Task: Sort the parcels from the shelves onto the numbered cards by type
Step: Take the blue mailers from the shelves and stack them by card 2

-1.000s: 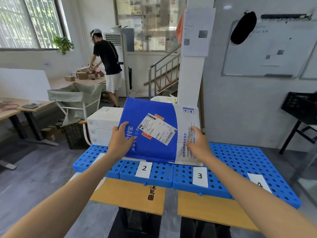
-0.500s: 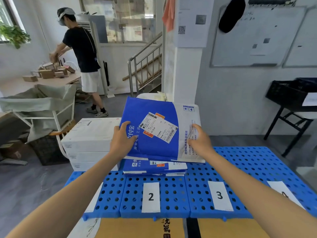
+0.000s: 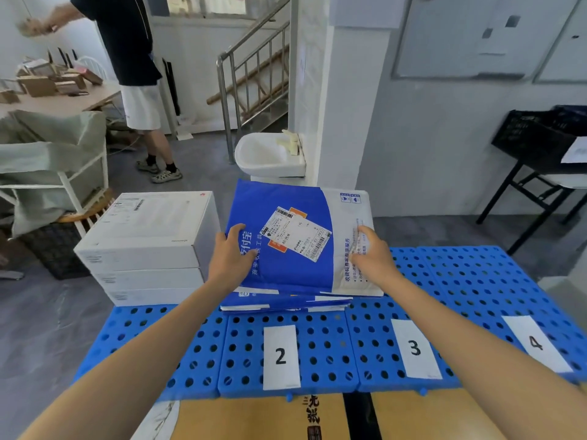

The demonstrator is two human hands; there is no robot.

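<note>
Head view: with your left hand point(image 3: 230, 255) and right hand point(image 3: 370, 252) pressing open-fingered, gripping nothing, square the blue-and-white mailer point(image 3: 286, 271) onto the mailer stack point(image 3: 286, 303) behind card 2 point(image 3: 281, 357).

**Speaker 1:** What of the wearer's own body shows?

**Speaker 2:** Two arms. The left forearm point(image 3: 152, 338) and the right forearm point(image 3: 460, 338) are both uncovered right to the picture's lower edge.

**Speaker 1:** And the hands?

**Speaker 2:** The left grip point(image 3: 230, 254) and the right grip point(image 3: 370, 254) are bare hands with plain wrists and plain fingers.
</note>
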